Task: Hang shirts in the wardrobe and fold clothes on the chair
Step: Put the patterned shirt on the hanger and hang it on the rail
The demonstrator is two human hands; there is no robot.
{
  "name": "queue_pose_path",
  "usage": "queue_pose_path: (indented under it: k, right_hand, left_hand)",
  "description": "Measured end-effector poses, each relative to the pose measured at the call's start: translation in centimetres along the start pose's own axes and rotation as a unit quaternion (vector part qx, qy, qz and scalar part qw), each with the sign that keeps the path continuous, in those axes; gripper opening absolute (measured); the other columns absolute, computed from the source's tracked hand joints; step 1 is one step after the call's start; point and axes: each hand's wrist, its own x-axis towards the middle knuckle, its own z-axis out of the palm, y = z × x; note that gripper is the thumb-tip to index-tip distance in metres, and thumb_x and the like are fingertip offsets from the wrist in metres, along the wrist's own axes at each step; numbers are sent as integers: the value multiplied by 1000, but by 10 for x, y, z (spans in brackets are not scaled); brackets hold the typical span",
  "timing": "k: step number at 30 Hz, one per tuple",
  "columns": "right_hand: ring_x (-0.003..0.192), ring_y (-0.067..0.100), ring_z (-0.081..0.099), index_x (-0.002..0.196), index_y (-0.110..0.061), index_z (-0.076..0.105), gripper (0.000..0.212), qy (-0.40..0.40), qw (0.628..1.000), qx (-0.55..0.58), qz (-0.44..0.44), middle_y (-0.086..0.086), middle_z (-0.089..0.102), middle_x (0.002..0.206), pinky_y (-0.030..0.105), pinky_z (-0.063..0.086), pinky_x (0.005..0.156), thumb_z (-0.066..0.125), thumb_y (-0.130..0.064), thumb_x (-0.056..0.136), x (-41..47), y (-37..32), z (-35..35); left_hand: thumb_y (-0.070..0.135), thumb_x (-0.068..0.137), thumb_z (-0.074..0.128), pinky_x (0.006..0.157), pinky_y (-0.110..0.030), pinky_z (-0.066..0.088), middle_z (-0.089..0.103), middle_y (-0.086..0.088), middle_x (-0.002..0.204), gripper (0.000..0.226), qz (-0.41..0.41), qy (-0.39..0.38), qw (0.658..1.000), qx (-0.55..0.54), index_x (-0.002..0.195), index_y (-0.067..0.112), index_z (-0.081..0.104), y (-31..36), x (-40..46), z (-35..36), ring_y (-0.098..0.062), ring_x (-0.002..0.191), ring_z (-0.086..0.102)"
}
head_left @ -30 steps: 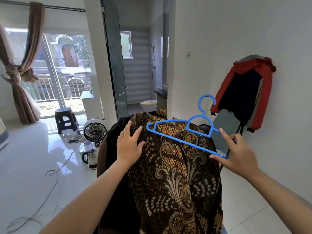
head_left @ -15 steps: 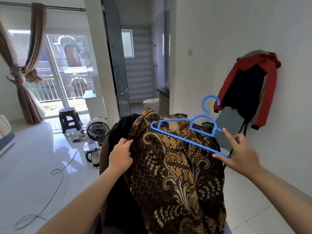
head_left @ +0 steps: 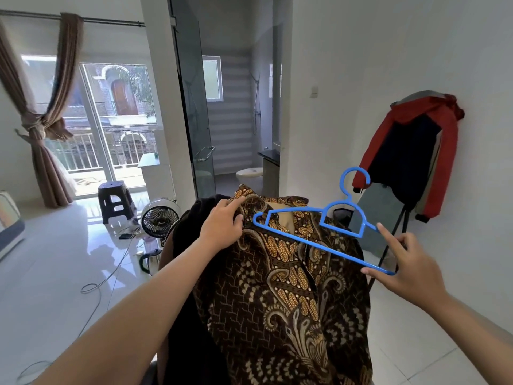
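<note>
Left grip pinches one batik shirt; right grip holds one blue hanger; chair seemingly underneath.

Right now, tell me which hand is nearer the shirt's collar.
Left. The left hand pinches the batik shirt right at its collar. The right hand is off to the shirt's right, holding the end of the blue hanger.

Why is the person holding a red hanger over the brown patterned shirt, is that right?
Not quite: the hanger is blue, not red, as the head view shows. The right hand holds it over the brown patterned shirt. The red thing is a jacket hanging by the wall.
</note>
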Motion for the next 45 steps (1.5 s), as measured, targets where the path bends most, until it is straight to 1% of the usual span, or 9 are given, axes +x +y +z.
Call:
queue_pose_path:
  k: [9,14,17,20,24,27,31,38,45]
  right_hand:
    - [60,16,43,144,-17,41,99,5,999,27,30,-3,39,88,25,40,39,52,-77,65,-14,37,-9]
    - [61,15,42,145,-17,40,99,-2,999,28,42,-4,38,88,24,40,38,52,-76,66,-12,44,-9]
    - [60,15,43,145,-17,39,99,-2,999,26,43,-4,38,88,27,41,37,51,-77,67,-11,46,-6]
    - [60,16,42,146,-17,38,100,-1,999,28,41,-3,38,88,28,42,38,51,-77,67,-8,45,-1]
    - [61,17,42,146,-17,37,99,12,999,29,35,-2,38,87,29,42,38,52,-77,68,-5,37,1]
    - [61,16,41,145,-16,38,99,28,999,28,22,-2,38,87,27,41,38,46,-81,71,-4,29,1]
    - [61,15,41,145,-18,37,99,40,999,33,7,-4,37,88,21,36,40,39,-85,72,0,14,1]
    - [61,12,37,143,-13,41,99,50,998,29,-38,-4,36,88,17,31,47,46,-81,71,12,-13,9]
    - [70,10,38,143,-17,41,96,83,991,-27,-101,0,45,90,24,34,53,49,-78,70,30,-38,6]
  left_hand:
    - [53,97,20,96,-44,41,19,-17,150,53,-68,-111,977,168,148,44,5,21,53,0,-37,122,47]
    - [60,95,12,102,-46,36,26,-19,150,53,-87,-172,964,181,146,48,6,18,67,4,-37,130,40]
    - [59,95,16,96,-42,41,40,-12,142,55,-90,-127,976,154,143,39,33,13,62,10,-31,125,46]
    - [62,92,27,74,-32,44,63,-2,105,57,-119,-6,990,75,107,22,65,12,54,13,-22,99,60]
    - [61,78,61,62,-25,33,59,8,70,43,-211,136,965,-76,66,20,59,18,44,13,-11,72,54]
    - [34,71,78,54,-20,32,57,7,71,30,-197,136,962,-134,67,19,52,15,35,14,-11,68,52]
    - [9,79,64,59,-15,38,61,8,78,13,-113,99,979,-137,75,20,58,7,23,6,-7,68,54]
    - [6,81,46,91,-29,46,61,1,121,46,-46,-37,998,-12,120,23,63,-13,7,-21,-18,103,59]
    - [8,86,48,97,-31,43,55,5,124,49,22,-74,993,88,132,23,53,-9,-9,-49,-16,115,52]
